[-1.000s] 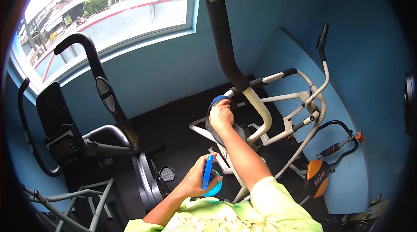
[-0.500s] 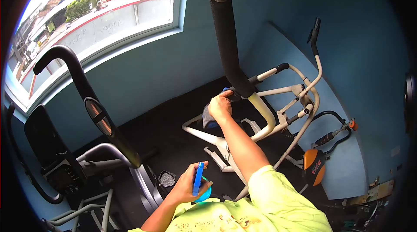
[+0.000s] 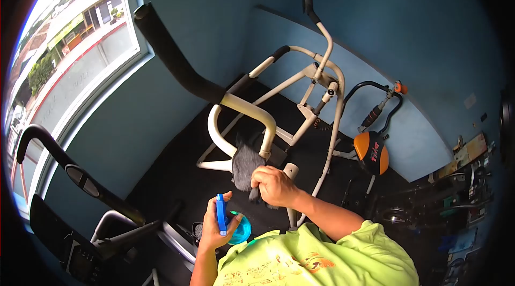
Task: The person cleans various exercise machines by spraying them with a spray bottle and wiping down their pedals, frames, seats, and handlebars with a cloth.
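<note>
My left hand (image 3: 211,229) is wrapped round a spray bottle (image 3: 241,229) with a blue trigger head and a turquoise body, held close to my front. Pinched in the fingers of my right hand (image 3: 274,187) is a dark grey cloth (image 3: 247,166), which hangs spread out to the left of the fingers. Right behind the cloth is the cream tube frame (image 3: 265,125) of an exercise machine; I cannot tell if the two touch. From that frame a long black foam-covered handle (image 3: 179,61) rises to the upper left.
An elliptical-type machine with a black curved handle (image 3: 80,176) stands at left by the window (image 3: 102,66). Toward the right are an orange and black twister seat (image 3: 370,154) and a white board (image 3: 407,141) against the wall. Dark clutter (image 3: 418,211) lies at lower right.
My view has turned right, so the machines sit further left. My right hand has come off the foam handle's base and drawn back nearer to me with the cloth. The left hand keeps the bottle.
</note>
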Tool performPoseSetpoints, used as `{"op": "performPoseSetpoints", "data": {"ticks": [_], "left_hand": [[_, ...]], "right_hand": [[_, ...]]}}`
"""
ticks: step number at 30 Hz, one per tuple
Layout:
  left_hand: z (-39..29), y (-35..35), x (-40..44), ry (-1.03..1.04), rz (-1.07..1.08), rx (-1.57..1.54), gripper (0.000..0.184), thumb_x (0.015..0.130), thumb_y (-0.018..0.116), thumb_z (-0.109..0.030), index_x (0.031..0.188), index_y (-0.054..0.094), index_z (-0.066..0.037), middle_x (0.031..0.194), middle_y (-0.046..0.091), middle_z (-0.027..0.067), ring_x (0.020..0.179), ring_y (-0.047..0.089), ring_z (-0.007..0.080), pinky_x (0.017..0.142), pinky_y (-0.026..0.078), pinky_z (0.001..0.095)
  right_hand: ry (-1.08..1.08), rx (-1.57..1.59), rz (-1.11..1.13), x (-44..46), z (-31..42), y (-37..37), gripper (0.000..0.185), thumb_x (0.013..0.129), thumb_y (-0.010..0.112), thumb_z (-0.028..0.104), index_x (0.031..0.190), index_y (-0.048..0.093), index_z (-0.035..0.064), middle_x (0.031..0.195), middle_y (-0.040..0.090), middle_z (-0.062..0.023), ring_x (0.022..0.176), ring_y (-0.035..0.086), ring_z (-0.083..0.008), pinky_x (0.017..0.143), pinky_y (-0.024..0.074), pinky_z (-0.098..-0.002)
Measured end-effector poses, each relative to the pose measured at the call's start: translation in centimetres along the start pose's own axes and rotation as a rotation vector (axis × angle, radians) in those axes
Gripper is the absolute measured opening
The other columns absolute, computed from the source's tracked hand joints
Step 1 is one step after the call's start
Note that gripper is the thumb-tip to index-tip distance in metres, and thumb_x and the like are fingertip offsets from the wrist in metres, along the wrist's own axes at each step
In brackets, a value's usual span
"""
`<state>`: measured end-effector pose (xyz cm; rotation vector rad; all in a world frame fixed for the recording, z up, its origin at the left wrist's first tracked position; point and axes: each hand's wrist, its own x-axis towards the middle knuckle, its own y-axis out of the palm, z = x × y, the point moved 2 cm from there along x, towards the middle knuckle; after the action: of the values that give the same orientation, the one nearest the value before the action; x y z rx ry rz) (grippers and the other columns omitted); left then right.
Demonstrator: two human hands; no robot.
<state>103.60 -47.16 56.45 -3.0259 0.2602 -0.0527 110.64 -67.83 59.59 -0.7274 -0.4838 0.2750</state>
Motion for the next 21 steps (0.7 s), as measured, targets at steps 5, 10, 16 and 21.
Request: {"op": "performPoseSetpoints", "data": {"ticks": [5, 10, 16, 21], "left_hand": [[-0.3, 2.9, 0.8, 0.07, 0.064, 0.071, 0.059, 0.076, 0.08, -0.009, 0.125, 0.047, -0.005, 0.128, 0.059, 0.0124, 0.075, 0.059, 0.0106, 0.071, 0.052, 0.0276], [-2.5, 8.9, 1.1, 0.14, 0.184, 0.135, 0.06, 0.076, 0.081, -0.01, 0.127, 0.049, -0.003, 0.124, 0.06, 0.0116, 0.075, 0.057, 0.01, 0.071, 0.05, 0.0265], [-4.0, 19.0, 1.3, 0.181, 0.241, 0.186, 0.065, 0.078, 0.083, -0.019, 0.13, 0.049, -0.001, 0.124, 0.06, 0.0127, 0.081, 0.059, 0.012, 0.074, 0.05, 0.0273], [-4.4, 28.7, -0.3, 0.047, 0.129, 0.116, 0.06, 0.081, 0.08, -0.019, 0.129, 0.049, 0.0, 0.129, 0.059, 0.0136, 0.113, 0.056, 0.0206, 0.092, 0.047, 0.0332]], "right_hand": [[0.376, 0.757, -0.218, -8.4, -1.3, -7.8, 0.023, 0.076, 0.042, -0.007, 0.083, 0.063, 0.0008, 0.089, 0.066, -0.0064, 0.088, 0.062, -0.0156, 0.085, 0.0489, -0.0324], [0.285, 1.416, -0.572, -15.1, -5.2, -17.0, 0.044, 0.094, 0.049, 0.019, 0.135, 0.046, 0.002, 0.123, 0.059, -0.0123, 0.112, 0.059, -0.0217, 0.101, 0.0455, -0.0351], [0.478, 0.979, -0.419, -24.5, -11.5, -11.5, 0.045, 0.103, 0.037, 0.036, 0.132, 0.045, 0.0028, 0.122, 0.056, -0.0112, 0.114, 0.053, -0.0254, 0.101, 0.0434, -0.0396], [0.583, 2.832, -0.729, -34.1, -15.7, -11.7, 0.047, 0.091, 0.055, 0.044, 0.11, 0.057, 0.0015, 0.089, 0.06, -0.0073, 0.075, 0.056, -0.0253, 0.077, 0.0481, -0.0412]]}}
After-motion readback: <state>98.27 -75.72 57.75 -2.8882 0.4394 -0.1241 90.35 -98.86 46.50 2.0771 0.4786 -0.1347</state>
